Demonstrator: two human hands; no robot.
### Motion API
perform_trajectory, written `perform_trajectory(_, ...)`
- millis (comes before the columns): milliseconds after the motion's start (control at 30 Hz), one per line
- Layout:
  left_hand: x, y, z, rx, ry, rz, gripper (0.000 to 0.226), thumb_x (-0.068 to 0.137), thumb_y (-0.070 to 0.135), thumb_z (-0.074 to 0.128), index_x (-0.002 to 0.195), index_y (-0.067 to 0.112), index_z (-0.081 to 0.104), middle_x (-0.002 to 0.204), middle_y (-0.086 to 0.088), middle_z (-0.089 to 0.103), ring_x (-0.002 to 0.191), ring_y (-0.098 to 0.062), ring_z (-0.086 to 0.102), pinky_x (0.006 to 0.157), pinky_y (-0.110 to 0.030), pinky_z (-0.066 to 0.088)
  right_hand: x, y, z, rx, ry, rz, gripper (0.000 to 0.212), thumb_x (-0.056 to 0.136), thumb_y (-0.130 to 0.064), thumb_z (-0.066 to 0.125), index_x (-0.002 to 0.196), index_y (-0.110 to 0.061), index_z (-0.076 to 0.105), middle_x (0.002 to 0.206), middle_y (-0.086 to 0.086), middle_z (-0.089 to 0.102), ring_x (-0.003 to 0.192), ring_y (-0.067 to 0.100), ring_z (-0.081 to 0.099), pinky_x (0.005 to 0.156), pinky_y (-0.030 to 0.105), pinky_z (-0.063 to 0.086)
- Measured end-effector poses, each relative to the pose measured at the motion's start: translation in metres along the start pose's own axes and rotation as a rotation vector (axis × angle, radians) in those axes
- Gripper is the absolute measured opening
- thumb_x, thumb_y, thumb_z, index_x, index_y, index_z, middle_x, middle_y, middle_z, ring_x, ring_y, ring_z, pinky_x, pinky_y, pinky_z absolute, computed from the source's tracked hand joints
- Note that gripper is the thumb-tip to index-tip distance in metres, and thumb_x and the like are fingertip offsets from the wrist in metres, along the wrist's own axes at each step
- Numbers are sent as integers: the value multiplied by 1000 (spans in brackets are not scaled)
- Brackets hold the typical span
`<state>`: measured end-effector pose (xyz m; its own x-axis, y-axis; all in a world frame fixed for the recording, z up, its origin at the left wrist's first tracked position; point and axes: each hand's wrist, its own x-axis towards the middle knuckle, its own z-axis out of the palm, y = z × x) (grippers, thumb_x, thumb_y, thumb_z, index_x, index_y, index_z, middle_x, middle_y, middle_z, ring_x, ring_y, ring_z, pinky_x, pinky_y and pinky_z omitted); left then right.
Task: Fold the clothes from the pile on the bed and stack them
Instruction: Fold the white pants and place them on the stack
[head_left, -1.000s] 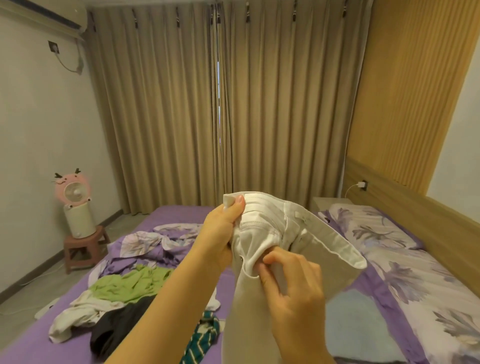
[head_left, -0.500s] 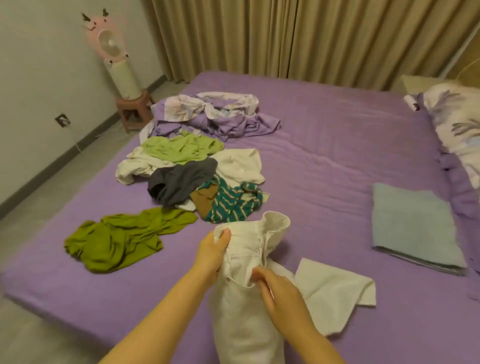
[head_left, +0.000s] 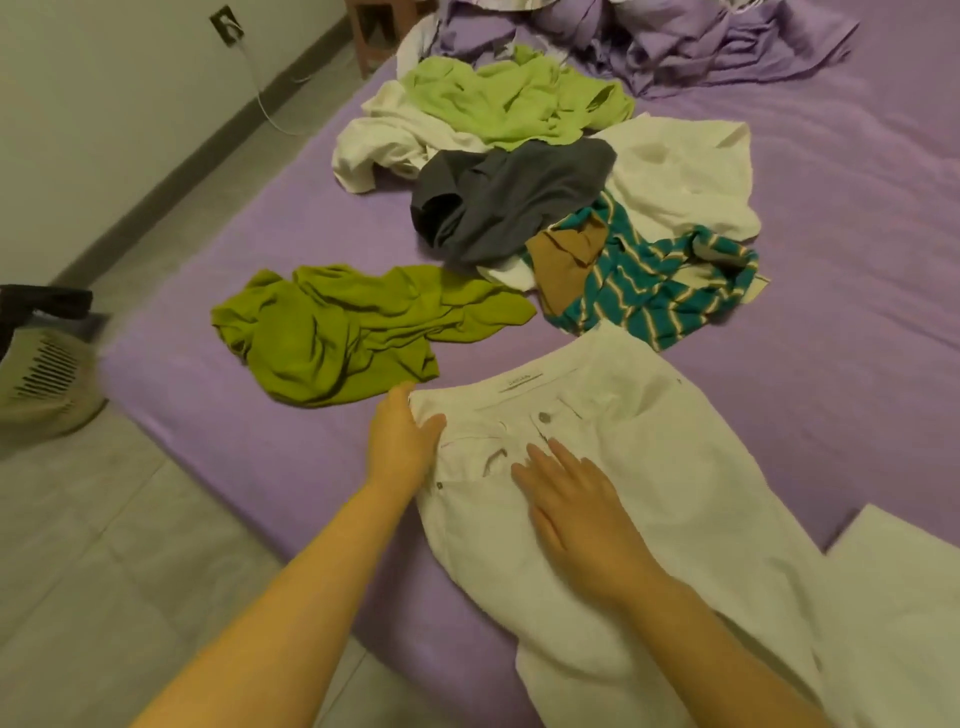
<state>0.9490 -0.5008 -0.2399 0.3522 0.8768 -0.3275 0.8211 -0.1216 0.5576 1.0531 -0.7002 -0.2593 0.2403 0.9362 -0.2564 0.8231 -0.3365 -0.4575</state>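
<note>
White denim trousers (head_left: 649, 467) flat on purple bedsheet (head_left: 857, 260): left hand (head_left: 402, 447) pinching waistband corner, right hand (head_left: 576, 504) pressing flat-fingered beside the fly, crumpled olive-green shirt (head_left: 343, 332) just beyond left hand.

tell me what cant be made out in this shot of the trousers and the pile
- Head view: the legs of the white trousers run off the bottom edge; their ends are cut off.
- Waistband label: too small to read.
- White clothes in the pile: partly buried under the grey garment, type unclear.
- Left hand: fingertips hidden at the waistband corner.
</note>
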Motion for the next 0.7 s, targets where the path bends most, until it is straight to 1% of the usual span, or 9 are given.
perform_trajectory(33,0,-8,5,124,64,91,49,84,22,69,129,12,51,124,-9,53,114,-29,47,90,-36,38,8,2,9,-31,-29,-12,48,102,-35,19,150,-34,12,159,-9,-1,145,12,-13,115,34,-8)
perform_trajectory(100,-9,-19,16,234,72,232,35,83,26,69,116,19,60,112,-3,57,106,-25,50,82,-32,40,17,6,25,-93,-80,-22,48,102,-37,15,150,-35,12,159,-9,-3,145,15,-16,116,39,-11)
perform_trajectory(200,-23,-30,31,191,-183,174,21,85,40,65,100,25,64,90,8,57,81,-11,53,62,-20,39,20,10,35,-131,-101,-21,48,102,-38,16,149,-34,20,159,-7,5,146,19,-11,115,41,-13)
perform_trajectory(333,-24,-34,42,204,-257,165,27,86,44,64,102,22,66,93,8,57,79,-8,50,71,-25,45,21,6,31,-133,-86,-17,47,99,-34,22,143,-29,40,155,-3,25,146,24,6,116,46,-4)
perform_trajectory(400,-19,-32,45,253,-319,166,23,89,38,62,100,19,67,92,6,60,78,-9,51,71,-28,47,25,5,28,-117,-88,-27,43,101,-31,27,141,-27,44,155,-3,26,146,23,5,116,46,-4)
perform_trajectory(467,-12,-32,44,157,-387,81,16,92,28,59,91,15,68,87,-2,64,75,-12,51,70,-32,46,29,7,26,-99,-87,-27,42,101,-29,30,140,-28,43,156,-5,24,147,22,1,116,44,-6)
perform_trajectory(533,-7,-32,41,-44,-447,-35,18,93,17,56,76,11,59,74,-9,52,69,-15,42,63,-29,38,34,8,23,-92,-78,-18,41,101,-30,27,140,-30,42,156,-7,22,147,19,-1,116,42,-7)
perform_trajectory(600,-4,-33,38,-172,-487,-130,20,95,16,53,77,9,52,76,-9,44,71,-16,37,61,-26,31,39,7,21,-37,-49,-1,39,102,-31,29,136,-31,47,154,-8,27,146,17,2,117,41,-4)
perform_trajectory(700,-2,-33,36,-245,-543,-234,21,98,25,49,84,10,53,83,-9,47,77,-17,40,65,-26,33,47,2,16,98,59,42,32,100,-32,40,121,-27,63,145,-3,43,144,20,15,117,42,10)
